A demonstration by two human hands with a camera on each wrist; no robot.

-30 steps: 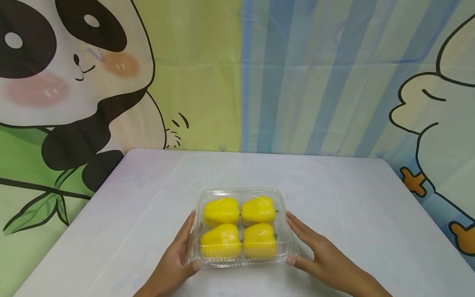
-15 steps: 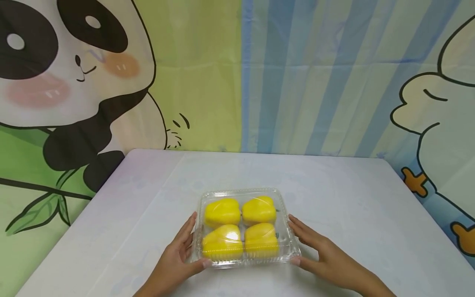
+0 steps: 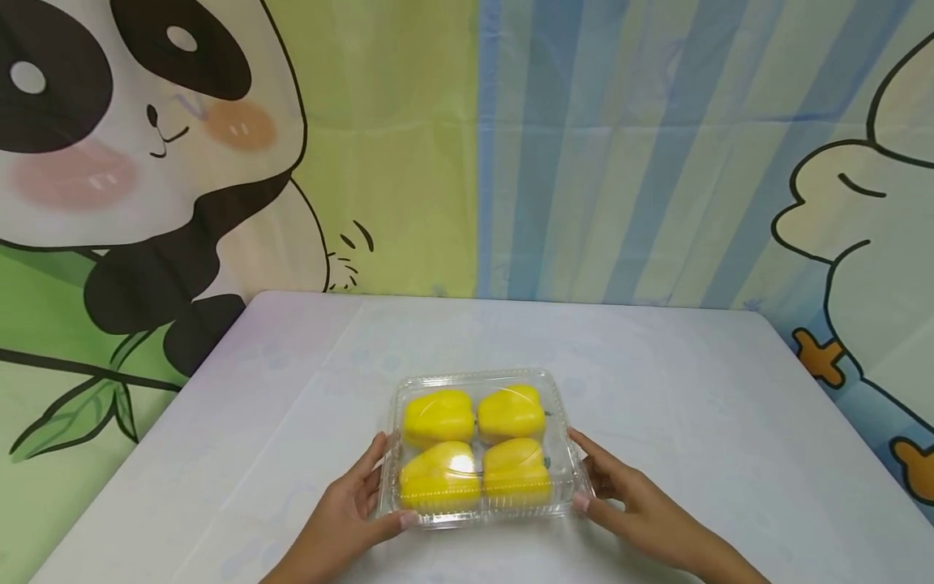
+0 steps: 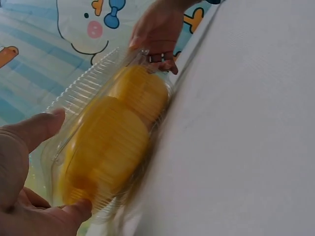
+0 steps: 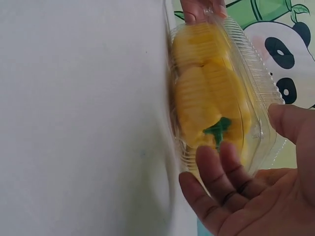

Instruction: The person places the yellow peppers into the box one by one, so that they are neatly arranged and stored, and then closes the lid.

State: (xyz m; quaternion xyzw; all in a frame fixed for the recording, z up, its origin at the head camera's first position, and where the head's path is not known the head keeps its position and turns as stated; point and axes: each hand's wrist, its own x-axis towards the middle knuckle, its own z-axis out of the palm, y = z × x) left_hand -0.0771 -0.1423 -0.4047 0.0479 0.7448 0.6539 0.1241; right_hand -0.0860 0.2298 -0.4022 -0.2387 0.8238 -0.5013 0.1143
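A clear plastic clamshell box (image 3: 559,458) holds several yellow bell peppers (image 3: 440,477), laid out in two rows under its lid, which looks closed. My left hand (image 3: 349,513) grips the box's left side, its thumb on the near corner and its fingers along the side. At the opposite end, my right hand (image 3: 642,513) holds the right side, thumb at the near right corner and index finger along the edge. A green stem (image 5: 218,129) shows through the wall in the right wrist view. The box sits slightly askew at the table's near middle.
A white-covered table (image 3: 657,389) spreads around the box. Behind it hangs a printed cloth with a panda (image 3: 146,105) at left, blue stripes in the middle and a white cartoon figure (image 3: 886,276) at right.
The box has turned slightly and shifted a little to the right. My left thumb has slid along its front edge, and my right fingers have drawn in closer against its side.
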